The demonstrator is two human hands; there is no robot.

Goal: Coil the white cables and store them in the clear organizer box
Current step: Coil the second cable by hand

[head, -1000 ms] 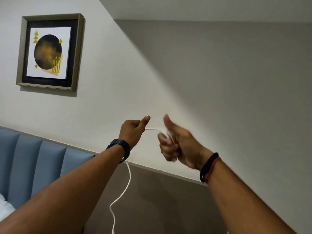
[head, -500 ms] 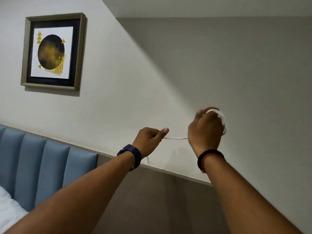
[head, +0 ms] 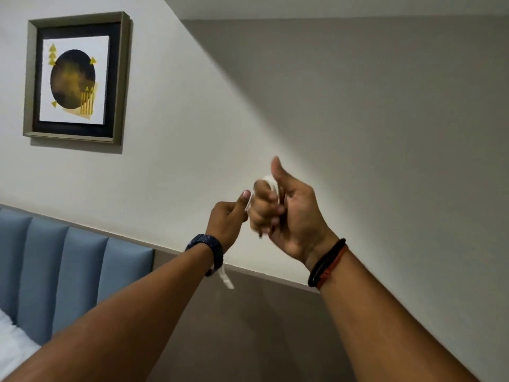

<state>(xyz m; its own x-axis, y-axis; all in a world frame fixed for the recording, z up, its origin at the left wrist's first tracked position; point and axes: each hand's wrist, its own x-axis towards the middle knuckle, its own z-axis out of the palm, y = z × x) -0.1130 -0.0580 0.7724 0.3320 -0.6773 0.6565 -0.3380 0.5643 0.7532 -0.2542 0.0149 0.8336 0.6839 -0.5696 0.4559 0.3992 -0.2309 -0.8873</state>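
**Coil nearly wound, box not in sight**

Your right hand (head: 286,213) is curled into a loose fist with the thumb up. Loops of the thin white cable (head: 271,183) sit wrapped around its fingers; you can see white strands crossing over the index finger and down behind the curled fingers. So the right hand is closed on the coil itself.

Your left hand (head: 227,217) is just beside it, nearly touching, thumb pressed against the side of the index finger in a pinch. A short bit of white shows at that pinch, running straight into the right hand's coil. Very little slack sits between the hands.

Below the left wrist, by the dark blue watch (head: 205,250), a short white tail with a blurred, thicker end hangs free. Looks like the cable's plug end, but it's too blurred to be sure.

Status, my read: winding on this cable is almost finished, only that short tail is left to wrap or tuck. Left to do: finish the last turn, slip the coil off the fingers without it springing open, and place it in the clear organizer box. The box isn't in view, nor any other cables, so I can't say how many remain. The view only shows the wall, a framed picture (head: 77,78) and a blue padded headboard (head: 68,277).
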